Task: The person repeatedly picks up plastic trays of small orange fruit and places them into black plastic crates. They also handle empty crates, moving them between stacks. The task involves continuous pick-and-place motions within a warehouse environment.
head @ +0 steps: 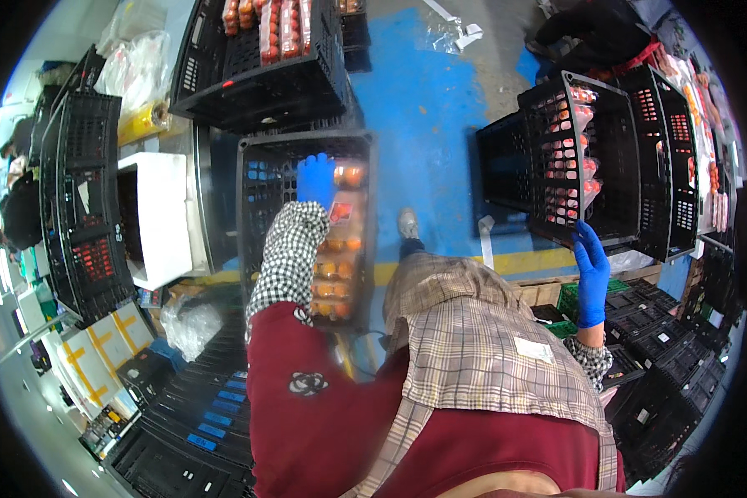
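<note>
My left hand (316, 180), in a blue glove, reaches into a black plastic crate (244, 205) left of centre. It lies at a clear pack of orange-red round fruit (348, 176) and a labelled pack (341, 213); its grip cannot be made out. More such packs (333, 271) line the crate's right side. On the right, my gloved right hand (590, 267) is raised with fingers extended, their tips at the near edge of a tilted black crate (610, 155). Clear packs of red fruit (588, 168) show through and beside that crate's slotted wall.
A black crate (261, 93) with packs of red fruit stands beyond the left one. A white foam box (162, 218) and more black crates (87, 199) are farther left. Black crates (653, 336) fill the lower right. A person (585, 31) is at the upper right.
</note>
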Action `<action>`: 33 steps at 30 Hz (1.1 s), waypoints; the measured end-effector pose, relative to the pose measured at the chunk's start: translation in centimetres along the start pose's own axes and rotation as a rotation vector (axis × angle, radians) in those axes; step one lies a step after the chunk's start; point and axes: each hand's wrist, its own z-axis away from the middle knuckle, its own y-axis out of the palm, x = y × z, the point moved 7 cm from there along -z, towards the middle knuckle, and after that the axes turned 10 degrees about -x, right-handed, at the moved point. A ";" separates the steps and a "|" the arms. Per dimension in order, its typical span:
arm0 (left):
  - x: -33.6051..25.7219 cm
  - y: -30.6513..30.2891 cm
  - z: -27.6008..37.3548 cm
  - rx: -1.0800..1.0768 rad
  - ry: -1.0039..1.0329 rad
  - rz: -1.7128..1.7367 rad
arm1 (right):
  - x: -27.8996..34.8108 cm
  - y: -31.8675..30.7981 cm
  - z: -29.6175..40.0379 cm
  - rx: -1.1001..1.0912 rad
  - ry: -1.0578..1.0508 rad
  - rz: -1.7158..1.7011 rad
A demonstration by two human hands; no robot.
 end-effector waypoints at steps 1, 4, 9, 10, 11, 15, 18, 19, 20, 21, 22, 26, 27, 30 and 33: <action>0.2 -0.5 0.6 -0.041 0.018 0.015 | -0.7 0.2 0.0 0.006 0.006 -0.011; 2.3 -4.7 2.2 -0.097 -0.197 0.336 | -1.4 0.1 0.3 0.017 0.006 -0.086; 6.3 -15.7 8.2 -0.249 -0.705 0.600 | -2.3 -2.1 1.5 0.003 -0.012 -0.181; 8.3 -15.7 10.0 -0.265 -0.767 0.621 | -3.1 -2.1 1.3 0.021 -0.026 -0.217; 8.2 -17.1 11.1 -0.273 -0.823 0.645 | -3.5 -2.3 1.4 0.033 -0.034 -0.249; 5.4 -15.7 14.3 -0.494 -0.828 1.374 | -2.2 3.4 2.0 0.239 -0.099 -0.257; 1.2 -16.0 15.4 -0.619 -0.777 1.676 | 0.4 5.4 3.8 0.375 -0.082 -0.301; -0.6 -16.3 15.6 -0.599 -0.761 1.775 | 0.5 5.5 4.1 0.406 -0.058 -0.337; -2.4 -16.1 15.5 -0.579 -0.742 1.880 | 0.3 5.7 4.4 0.418 -0.061 -0.359; -4.2 -16.1 15.4 -0.557 -0.719 1.983 | -0.2 6.5 4.8 0.430 -0.064 -0.383; -6.2 -16.7 14.9 -0.499 -0.669 1.961 | -0.5 7.0 4.9 0.439 -0.064 -0.407; -13.6 -17.8 14.1 -0.194 -0.521 1.894 | -1.1 7.3 6.4 0.572 0.331 -0.603; -15.7 -17.3 14.0 -0.127 -0.541 1.937 | -1.6 7.2 6.6 0.567 0.302 -0.604; -21.2 -17.9 12.8 0.026 -0.545 1.857 | -2.7 4.2 6.9 0.441 0.218 -0.727; -28.0 -21.3 11.4 0.196 -0.457 1.965 | -4.8 -1.6 7.4 0.212 0.178 -0.661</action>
